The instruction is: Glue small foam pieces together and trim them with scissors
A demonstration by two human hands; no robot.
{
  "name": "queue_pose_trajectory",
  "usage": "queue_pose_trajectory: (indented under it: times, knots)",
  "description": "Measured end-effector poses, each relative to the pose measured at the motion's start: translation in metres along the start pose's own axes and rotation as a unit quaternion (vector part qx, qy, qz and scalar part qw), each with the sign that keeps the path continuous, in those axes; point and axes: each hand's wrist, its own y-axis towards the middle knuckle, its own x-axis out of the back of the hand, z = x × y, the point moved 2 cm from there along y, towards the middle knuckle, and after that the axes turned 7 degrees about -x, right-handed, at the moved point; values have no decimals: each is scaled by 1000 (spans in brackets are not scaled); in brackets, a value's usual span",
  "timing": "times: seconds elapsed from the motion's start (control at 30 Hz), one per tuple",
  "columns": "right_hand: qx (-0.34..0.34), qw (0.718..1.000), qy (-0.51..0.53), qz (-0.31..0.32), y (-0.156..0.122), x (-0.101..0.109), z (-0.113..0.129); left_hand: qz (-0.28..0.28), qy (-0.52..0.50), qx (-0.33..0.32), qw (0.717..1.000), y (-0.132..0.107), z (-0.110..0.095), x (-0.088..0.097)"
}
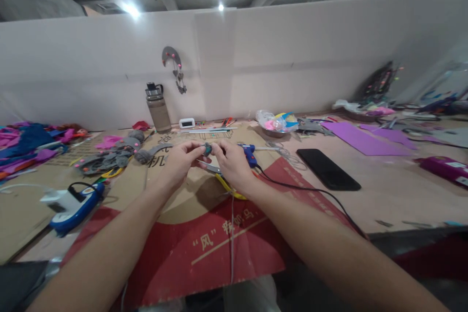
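My left hand (180, 160) and my right hand (231, 162) meet above the cardboard sheet (204, 234), both pinching a small grey-green felt piece (207, 148) between their fingertips. Under my right hand lie scissors with yellow handles (224, 181). Just to the right of that hand, a blue glue gun (249, 153) rests on the cardboard, its black cord (314, 190) running off to the right. Grey felt pieces with pink dots (113, 156) lie to the left of my left hand.
A black phone (327, 169) lies right of the glue gun. A second blue glue gun (75, 204) sits front left. A water bottle (158, 107), small clock (186, 123) and metal bowl of scraps (276, 124) stand near the back wall. Purple sheets (360, 139) and coloured felt (29, 144) flank the table.
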Motion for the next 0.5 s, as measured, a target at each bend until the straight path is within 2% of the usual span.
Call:
queue_pose_trajectory:
  times: [0.23,0.37,0.5]
  knots:
    - [1,999,39,34,1,-2,1,-27,5,4,1000,0,-1,0]
    - [16,993,41,107,-1,-9,0,-48,16,-19,999,5,2,10]
    - [45,979,9,198,-7,-12,1,-112,0,-42,993,12,4,28]
